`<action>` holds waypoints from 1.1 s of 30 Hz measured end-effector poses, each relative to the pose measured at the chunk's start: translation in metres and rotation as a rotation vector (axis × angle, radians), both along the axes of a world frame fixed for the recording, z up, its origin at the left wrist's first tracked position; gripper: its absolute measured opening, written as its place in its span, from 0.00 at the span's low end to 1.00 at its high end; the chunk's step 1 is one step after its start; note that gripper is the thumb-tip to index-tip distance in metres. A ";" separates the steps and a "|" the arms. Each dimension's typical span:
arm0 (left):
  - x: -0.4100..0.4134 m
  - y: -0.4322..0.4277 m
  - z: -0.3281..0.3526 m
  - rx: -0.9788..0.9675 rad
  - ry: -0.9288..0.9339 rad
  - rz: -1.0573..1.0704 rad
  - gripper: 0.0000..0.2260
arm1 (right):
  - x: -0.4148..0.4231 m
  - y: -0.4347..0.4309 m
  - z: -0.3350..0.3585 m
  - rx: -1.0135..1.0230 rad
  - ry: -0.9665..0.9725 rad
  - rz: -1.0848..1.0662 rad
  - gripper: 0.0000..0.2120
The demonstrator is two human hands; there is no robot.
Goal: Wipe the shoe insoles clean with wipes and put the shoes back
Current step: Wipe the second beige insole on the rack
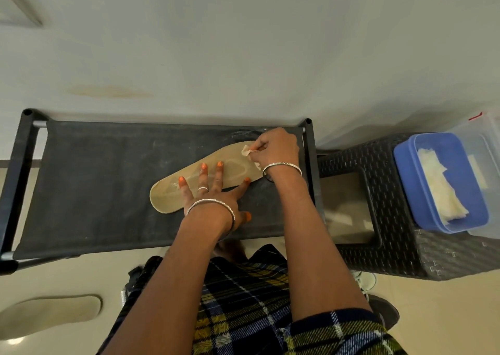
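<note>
The insole [166, 196] lies slantwise on the right half of the black fabric rack [94, 178], its far end near the back right corner. The left grip [211, 196], a bare hand, is spread flat and presses on the insole's middle. The right grip [276, 148] is curled and pinches a small crumpled wipe [246, 151] against the insole's far end. More wipes lie in a blue box [403, 170] on the woven stool [378, 154] beside the rack's right edge.

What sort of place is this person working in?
Probably a home, perhaps near the entrance: a black fabric shoe rack against a wall, a woven stool holding a blue tub of wipes, and an insole lying on the floor.
</note>
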State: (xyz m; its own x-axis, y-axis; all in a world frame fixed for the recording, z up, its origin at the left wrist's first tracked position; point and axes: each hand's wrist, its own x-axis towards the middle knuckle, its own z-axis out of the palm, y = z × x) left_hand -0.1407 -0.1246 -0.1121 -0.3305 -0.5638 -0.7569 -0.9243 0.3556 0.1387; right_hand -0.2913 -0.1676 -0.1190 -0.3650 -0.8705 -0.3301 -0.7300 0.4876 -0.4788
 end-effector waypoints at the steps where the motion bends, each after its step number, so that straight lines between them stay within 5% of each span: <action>1: 0.000 0.000 0.000 -0.001 0.001 0.001 0.34 | 0.002 0.001 0.000 0.048 -0.024 0.044 0.05; 8: 0.000 -0.002 0.001 0.024 0.004 0.006 0.34 | -0.021 0.004 0.005 0.009 0.089 -0.139 0.04; 14: -0.002 0.000 0.000 0.000 0.002 0.009 0.34 | -0.001 0.005 0.007 0.090 -0.066 0.063 0.05; 20: 0.000 -0.002 0.000 0.006 -0.001 -0.005 0.34 | -0.017 0.006 0.009 -0.044 0.081 -0.153 0.05; 26: -0.002 -0.002 -0.001 0.013 -0.004 0.013 0.35 | -0.010 0.004 0.005 0.239 -0.062 -0.016 0.04; 33: -0.001 -0.002 0.002 0.016 -0.005 -0.001 0.33 | -0.024 0.006 0.006 -0.021 0.089 -0.197 0.04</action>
State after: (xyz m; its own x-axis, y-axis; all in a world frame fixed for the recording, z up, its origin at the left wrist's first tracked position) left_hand -0.1417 -0.1271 -0.1106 -0.3277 -0.5508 -0.7676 -0.9245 0.3546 0.1402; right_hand -0.3151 -0.1613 -0.1125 -0.5554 -0.7860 -0.2715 -0.6614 0.6154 -0.4287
